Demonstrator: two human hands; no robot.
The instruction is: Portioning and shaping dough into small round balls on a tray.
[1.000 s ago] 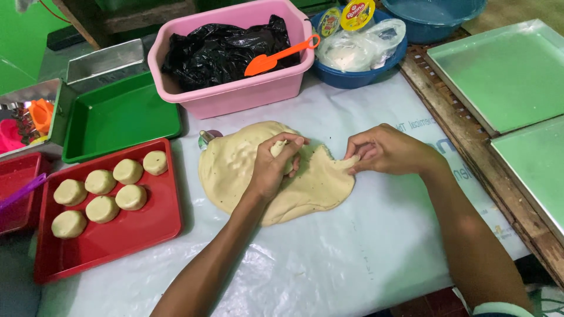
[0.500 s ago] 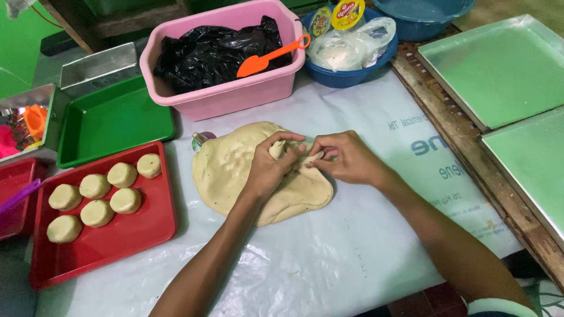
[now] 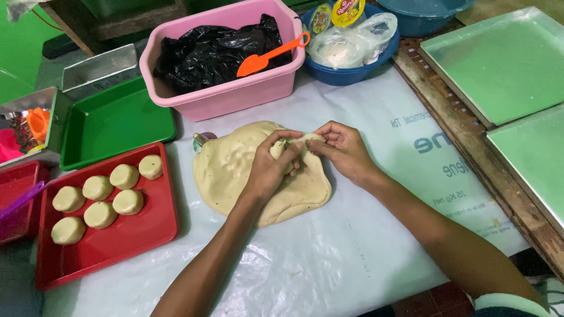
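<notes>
Both hands meet over the flattened dough sheet (image 3: 235, 170), which lies on the plastic-covered table (image 3: 364, 258) at centre. My left hand (image 3: 271, 170) curls over a small lump of dough (image 3: 281, 147) at the sheet's 1 o'clock edge, fingers (image 3: 291, 154) clenched around it. My right hand (image 3: 342, 149) comes in from 3 o'clock, fingertips pinching the same lump where it joins the sheet. Whether the lump is fully torn free I cannot tell; my hands hide the join.

Progress, judged from the layout: six shaped dough rounds (image 3: 100, 199) sit on the red tray (image 3: 141, 235) at 9 o'clock, filling only its far half; the near half is bare. Most of the sheet is unportioned, so I judge the portioning well short of halfway.

Surroundings: green tray (image 3: 111, 126) at 10 o'clock; pink tub (image 3: 235, 94) with black bag and orange scoop (image 3: 267, 56) at 12; blue bowl (image 3: 352, 73) at 1; two green-lined pans (image 3: 505, 64) at 2 to 3 o'clock.
</notes>
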